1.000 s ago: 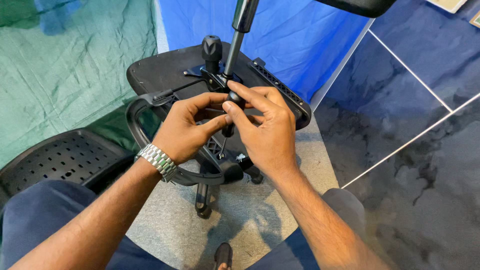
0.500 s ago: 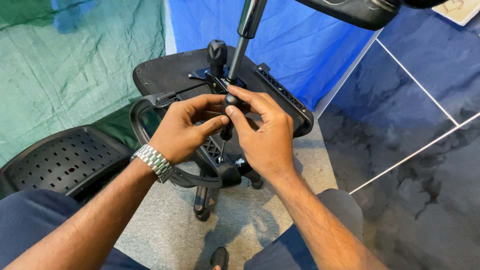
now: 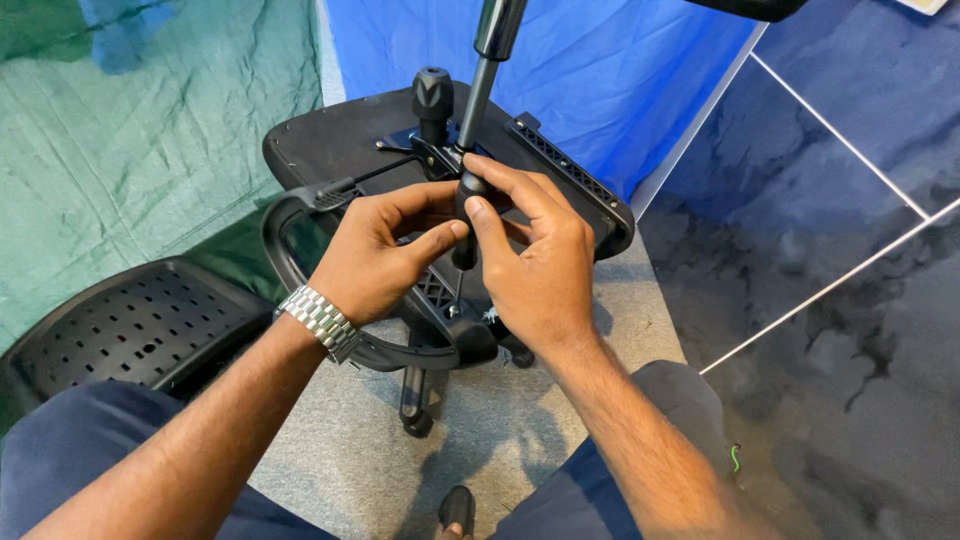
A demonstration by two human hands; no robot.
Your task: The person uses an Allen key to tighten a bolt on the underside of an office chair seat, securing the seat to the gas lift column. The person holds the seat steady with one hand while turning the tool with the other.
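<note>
An upturned black office chair seat (image 3: 330,140) lies on the grey carpet, its underside facing me, with a metal gas-lift column (image 3: 487,60) rising from the middle mechanism. My left hand (image 3: 375,250), a metal watch on its wrist, and my right hand (image 3: 530,260) both pinch a black lever handle (image 3: 465,235) beneath the mechanism. A black knob (image 3: 432,95) stands just behind my fingers. A curved black armrest loop (image 3: 285,235) runs under my left hand.
A perforated black chair back (image 3: 130,325) lies at the lower left. Green cloth (image 3: 140,130) hangs on the left, blue cloth (image 3: 600,70) behind the seat. Dark tiled floor (image 3: 850,250) spreads to the right of the grey carpet (image 3: 520,420). My knees frame the bottom.
The view has shifted slightly. Both hands stay on the lever handle, with the fingers shifting a little around it.
</note>
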